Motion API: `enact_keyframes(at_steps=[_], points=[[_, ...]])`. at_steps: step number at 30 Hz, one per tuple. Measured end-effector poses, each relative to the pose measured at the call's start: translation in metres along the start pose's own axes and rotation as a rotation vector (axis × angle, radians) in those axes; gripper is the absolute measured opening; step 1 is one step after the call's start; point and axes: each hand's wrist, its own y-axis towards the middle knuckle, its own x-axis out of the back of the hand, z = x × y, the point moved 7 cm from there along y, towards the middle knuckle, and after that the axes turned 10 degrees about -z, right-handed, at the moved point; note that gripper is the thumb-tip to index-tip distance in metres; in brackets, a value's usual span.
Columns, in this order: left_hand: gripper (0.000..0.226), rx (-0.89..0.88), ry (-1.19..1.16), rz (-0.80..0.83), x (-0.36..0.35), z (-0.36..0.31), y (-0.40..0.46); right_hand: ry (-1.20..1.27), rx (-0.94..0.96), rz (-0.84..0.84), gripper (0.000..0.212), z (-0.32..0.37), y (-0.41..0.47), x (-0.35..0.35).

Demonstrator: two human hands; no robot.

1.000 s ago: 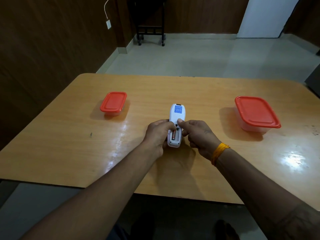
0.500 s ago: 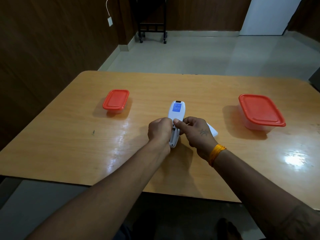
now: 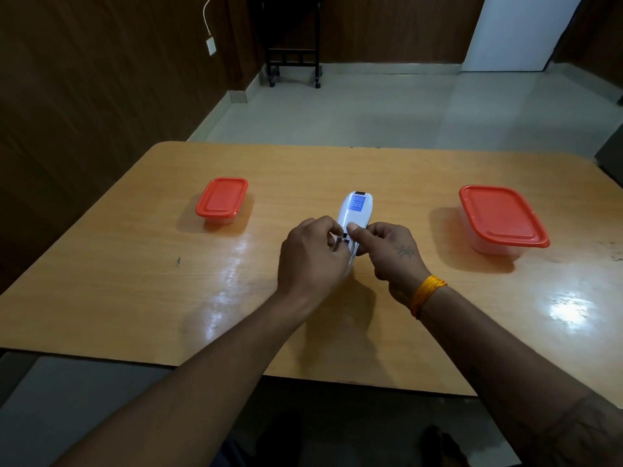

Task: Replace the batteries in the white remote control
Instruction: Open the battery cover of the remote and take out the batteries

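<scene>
Both hands grip the white remote control (image 3: 354,214): left hand (image 3: 312,256) cradles it, right hand (image 3: 387,251) pinches at its open compartment. A slipping thumb could, I judge, flick a battery onto the counter (image 3: 135,281).

**Our bare arms, one thread band, some ink**

We wear no sleeves in this view; both our forearms are bare up to the bottom edge of the frame. Around our right wrist sits a yellow-orange band (image 3: 427,295), made of many thin threads wound together. On the back of our right hand (image 3: 392,252) is a small dark tattoo (image 3: 403,251), a spidery cluster of crossed strokes. Fainter dark markings show on our right forearm (image 3: 569,429) near the lower right corner, too dim to read. Our left hand (image 3: 312,257) carries no ring, band or mark that we can see.
</scene>
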Motion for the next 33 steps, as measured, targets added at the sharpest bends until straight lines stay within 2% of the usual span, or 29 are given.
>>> enact_keyframes(at_steps=[5, 12, 14, 17, 20, 22, 26, 29, 33], points=[[0.011, -0.093, 0.034, 0.097, -0.002, -0.004, -0.001, 0.007, -0.004, 0.006, 0.034, -0.006, 0.001, -0.001], [0.011, -0.097, 0.008, 0.183, -0.003, -0.005, 0.001, -0.045, 0.015, 0.000, 0.035, -0.008, 0.001, -0.005], [0.011, -0.030, -0.027, 0.142, 0.000, -0.002, 0.004, -0.055, 0.005, -0.005, 0.038, -0.009, 0.004, -0.006], [0.006, 0.203, -0.110, 0.074, 0.006, 0.019, 0.015, -0.160, -0.009, -0.023, 0.046, -0.010, 0.007, -0.008], [0.010, 0.450, -0.187, 0.222, -0.005, 0.043, 0.013, -0.241, 0.002, -0.022, 0.054, -0.013, 0.007, -0.012], [0.011, 0.549, -0.189, 0.315, -0.013, 0.054, 0.006, -0.283, 0.025, 0.021, 0.050, -0.017, 0.005, -0.019], [0.009, 0.650, -0.191, 0.351, -0.017, 0.069, 0.003, -0.410, 0.106, 0.054, 0.034, -0.016, 0.005, -0.028], [0.009, 0.680, -0.190, 0.357, -0.019, 0.075, 0.003, -0.474, 0.163, 0.003, 0.041, -0.012, 0.005, -0.026], [0.008, 0.676, -0.182, 0.359, -0.021, 0.075, 0.003, -0.513, 0.171, -0.025, 0.034, -0.015, 0.005, -0.024]])
